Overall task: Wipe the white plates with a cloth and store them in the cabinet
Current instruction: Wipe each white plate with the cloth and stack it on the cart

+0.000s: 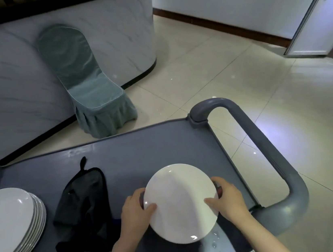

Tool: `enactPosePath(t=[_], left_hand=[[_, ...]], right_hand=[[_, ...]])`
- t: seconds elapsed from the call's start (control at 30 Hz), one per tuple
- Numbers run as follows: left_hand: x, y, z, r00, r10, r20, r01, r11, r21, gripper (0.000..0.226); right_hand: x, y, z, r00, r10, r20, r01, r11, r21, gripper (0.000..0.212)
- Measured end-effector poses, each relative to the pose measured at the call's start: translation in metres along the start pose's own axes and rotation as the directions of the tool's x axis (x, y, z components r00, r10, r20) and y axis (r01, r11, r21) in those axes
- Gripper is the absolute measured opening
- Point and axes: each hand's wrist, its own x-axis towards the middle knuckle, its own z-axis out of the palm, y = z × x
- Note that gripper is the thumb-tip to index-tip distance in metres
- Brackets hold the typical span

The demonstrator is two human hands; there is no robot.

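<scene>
- Plainly, one white plate (180, 202) was held over the near right part of the grey cart (143, 148), its face tilted up toward the camera; whether its far edge touched the cart could not be told.
- Two hands held it. The left hand (135, 211) took the plate's left rim and the right hand (228, 197) its right rim.
- Each grip was closed on the plate, with the thumb lying on the white face and the fingers curled behind the rim.
- One stack of white plates (8, 220) sat on the cart's left side, well apart from the held plate. Several rims showed, but the exact count could not be told.
- One black cloth (85, 210) lay crumpled on the cart between the stack and the left hand, and neither hand touched it.
- A few water drops (215, 240) sat on the cart's near edge, just below the held plate.
- One looped grey handle (271, 154) curved round the cart's right end.
- One chair (88, 89) in a teal cover stood on the tiled floor (239, 78) beyond the cart, its back against a marble-patterned bar front (6, 73).
- One open door (319, 10) showed at the far right.
</scene>
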Motion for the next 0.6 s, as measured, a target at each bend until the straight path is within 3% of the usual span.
enactPosePath(t=[0.33,0.6], left_hand=[[-0.001,-0.006,-0.026,1.000,-0.014,-0.023,0.008,0.973,-0.230,0.044],[-0.001,-0.012,-0.090,0.995,-0.049,-0.090,0.001,0.885,-0.466,0.033]], right_hand=[[-0.004,-0.021,0.016,0.995,-0.029,-0.097,0.054,0.963,0.264,0.035],[-0.017,-0.074,0.066,0.998,-0.063,0.014,0.043,0.816,0.576,0.040]])
